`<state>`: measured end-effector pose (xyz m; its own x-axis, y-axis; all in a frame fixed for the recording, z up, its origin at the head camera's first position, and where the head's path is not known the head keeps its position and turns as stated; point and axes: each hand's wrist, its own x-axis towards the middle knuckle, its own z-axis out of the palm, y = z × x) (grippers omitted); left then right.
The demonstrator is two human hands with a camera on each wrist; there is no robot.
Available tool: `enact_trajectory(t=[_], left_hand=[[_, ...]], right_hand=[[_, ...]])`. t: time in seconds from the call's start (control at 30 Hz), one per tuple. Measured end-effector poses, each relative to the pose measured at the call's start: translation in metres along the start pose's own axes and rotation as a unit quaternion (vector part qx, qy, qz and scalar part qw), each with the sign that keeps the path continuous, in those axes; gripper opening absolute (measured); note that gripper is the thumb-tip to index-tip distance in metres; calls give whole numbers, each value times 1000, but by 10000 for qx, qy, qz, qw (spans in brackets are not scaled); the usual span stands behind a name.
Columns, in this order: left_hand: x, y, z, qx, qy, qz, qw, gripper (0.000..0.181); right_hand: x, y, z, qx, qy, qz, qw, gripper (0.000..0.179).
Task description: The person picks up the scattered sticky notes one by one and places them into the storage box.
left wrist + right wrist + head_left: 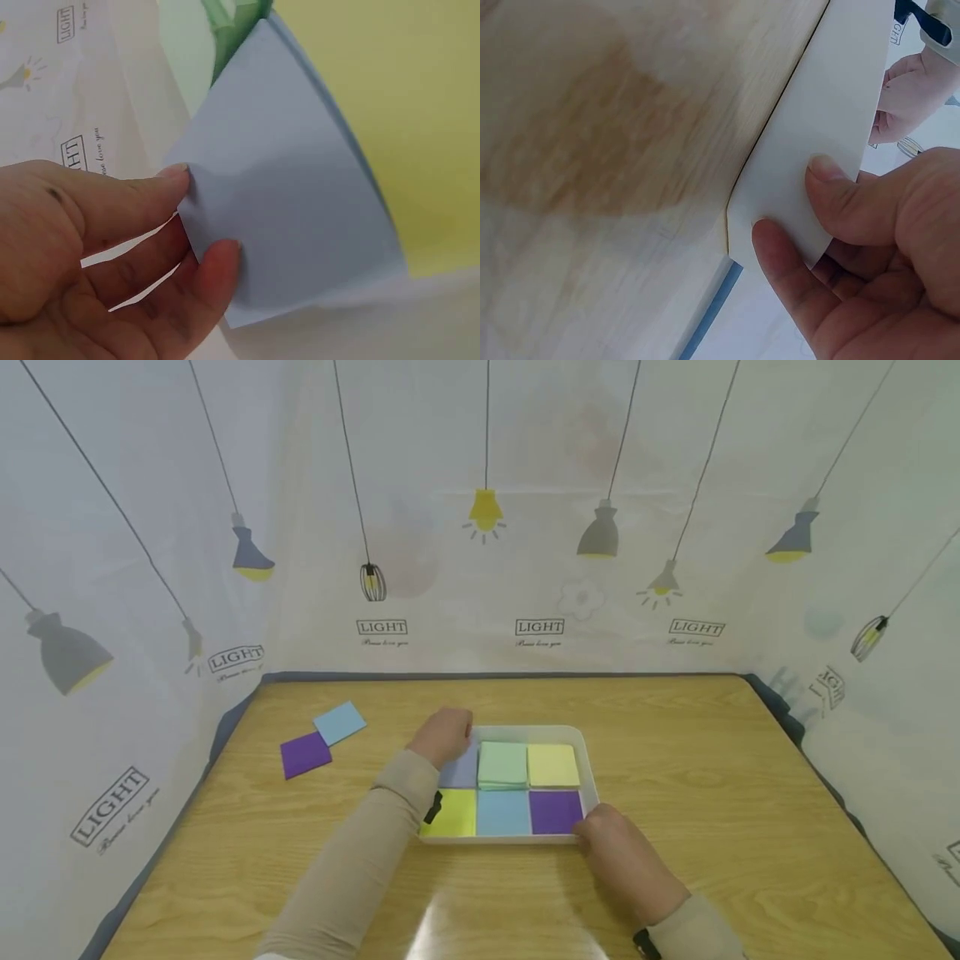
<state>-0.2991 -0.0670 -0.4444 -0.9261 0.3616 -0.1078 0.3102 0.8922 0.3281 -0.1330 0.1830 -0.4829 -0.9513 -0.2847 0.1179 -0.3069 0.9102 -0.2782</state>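
Note:
A white tray [495, 840] on the wooden table holds square paper cards in two rows. My left hand [444, 735], at the tray's back left corner, pinches the edge of a lavender card [285, 187]. Its thumb and a fingertip show along that edge in the left wrist view. To the right lie a mint green stack [502, 764] and a pale yellow stack [553, 766]. Bright yellow [457, 814], light blue [502, 812] and purple cards [556, 812] fill the front row. My right hand [618, 852] grips the tray's front right corner.
Left of the tray, a loose light blue card [340, 722] and a purple card [306, 755] lie on the wooden table [712, 760], their corners meeting. A pale curtain [450, 452] printed with lamps surrounds the back and both sides.

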Motion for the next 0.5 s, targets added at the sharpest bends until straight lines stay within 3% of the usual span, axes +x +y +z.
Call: enact_trajectory(t=[0.3,0.5], left_hand=[[4,-4,14,-106,99,-180,9997,11],[4,-4,16,-149,70,-264,9995,11]], right_hand=[[-3,-1,-1,112,-108,134,9998,23],[-3,-2,-3,136,-127,152,9997,21]])
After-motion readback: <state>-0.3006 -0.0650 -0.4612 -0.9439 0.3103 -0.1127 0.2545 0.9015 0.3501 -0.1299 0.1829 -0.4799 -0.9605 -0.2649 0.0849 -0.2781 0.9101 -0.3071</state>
